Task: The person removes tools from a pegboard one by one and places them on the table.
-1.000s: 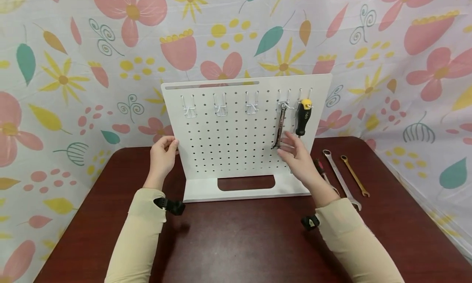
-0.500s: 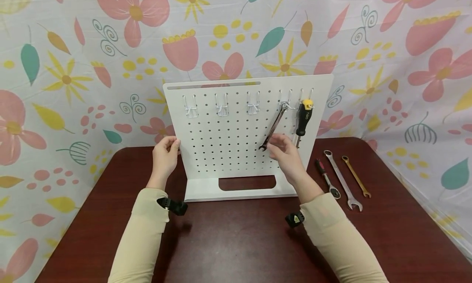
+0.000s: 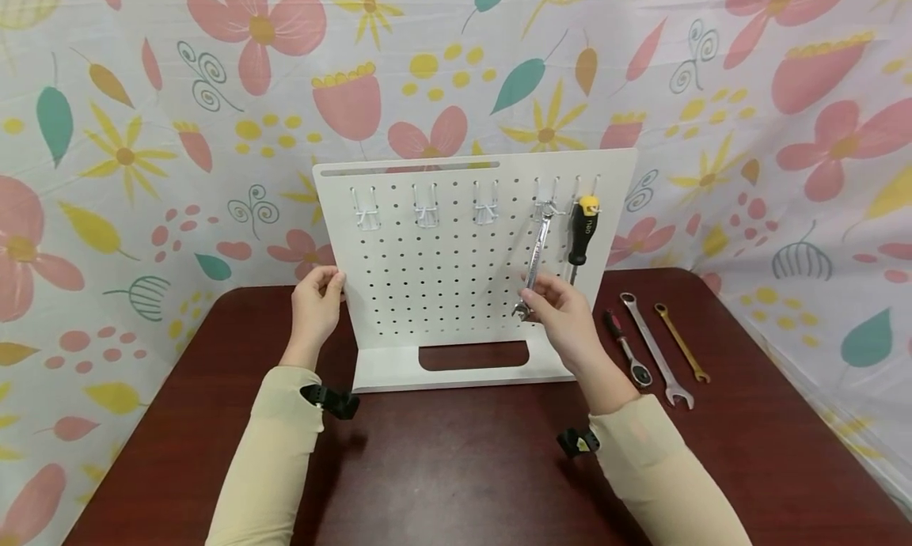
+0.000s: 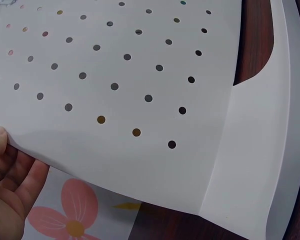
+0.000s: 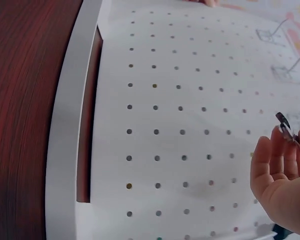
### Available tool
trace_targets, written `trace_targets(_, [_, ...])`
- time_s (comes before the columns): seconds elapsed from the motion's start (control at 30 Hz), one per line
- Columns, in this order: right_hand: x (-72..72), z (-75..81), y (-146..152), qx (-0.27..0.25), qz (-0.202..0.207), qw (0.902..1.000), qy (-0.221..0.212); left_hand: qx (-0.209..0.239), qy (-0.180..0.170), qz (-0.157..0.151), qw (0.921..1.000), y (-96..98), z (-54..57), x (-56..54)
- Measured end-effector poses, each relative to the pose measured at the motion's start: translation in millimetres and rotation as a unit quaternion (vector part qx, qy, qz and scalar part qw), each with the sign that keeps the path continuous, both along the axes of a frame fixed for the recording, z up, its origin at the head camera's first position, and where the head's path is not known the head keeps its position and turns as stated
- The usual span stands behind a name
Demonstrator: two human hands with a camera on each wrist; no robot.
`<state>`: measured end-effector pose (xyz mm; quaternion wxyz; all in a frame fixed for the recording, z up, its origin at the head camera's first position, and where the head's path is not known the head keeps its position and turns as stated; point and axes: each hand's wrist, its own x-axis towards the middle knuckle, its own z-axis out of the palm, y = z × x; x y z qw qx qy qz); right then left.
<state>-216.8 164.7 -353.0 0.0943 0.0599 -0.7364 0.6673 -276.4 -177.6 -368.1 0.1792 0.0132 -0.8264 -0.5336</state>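
Note:
A white pegboard (image 3: 442,269) stands upright on the table. My left hand (image 3: 316,305) pinches its left edge between thumb and fingers; the left wrist view shows the thumb in front and the fingers behind. A silver combination wrench (image 3: 539,249) hangs by its ring end at a wire hook, its lower end tipped out from the board. My right hand (image 3: 566,320) holds this wrench near its open end, between thumb and fingers. In the right wrist view only the wrench's end (image 5: 285,129) shows clearly. Just right of it hangs a black-and-yellow screwdriver (image 3: 583,231).
Several wire hooks (image 3: 426,206) line the board's upper part. Right of the board on the dark table (image 3: 456,467) lie a red-and-black handled ratchet (image 3: 628,348), a large silver wrench (image 3: 655,352) and a smaller gold wrench (image 3: 682,343). A flowered cloth (image 3: 214,134) hangs behind.
My right hand first swung the wrench's lower end left, then drew it outward and slightly down and right, and now grips it. My left hand stays at the board's edge.

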Motion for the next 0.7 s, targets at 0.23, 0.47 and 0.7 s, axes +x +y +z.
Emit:
trace_targets(0.23, [18.6,5.7,7.9,0.016,0.010,0.9993,0.033,-0.009,-0.005,0.002,0.9999,-2.2,-0.1,-0.2])
trace_targets(0.47, [32.2,13.2,15.7,0.066,-0.009,0.9960,0.060,-0.006,-0.008,-0.002,0.9999,-2.0,-0.8,0.0])
trace_targets(0.7, [44.0,17.0,21.9,0.064,-0.021,0.9944,0.082,-0.005,-0.005,-0.003,1.0000,-0.6,-0.2,1.6])
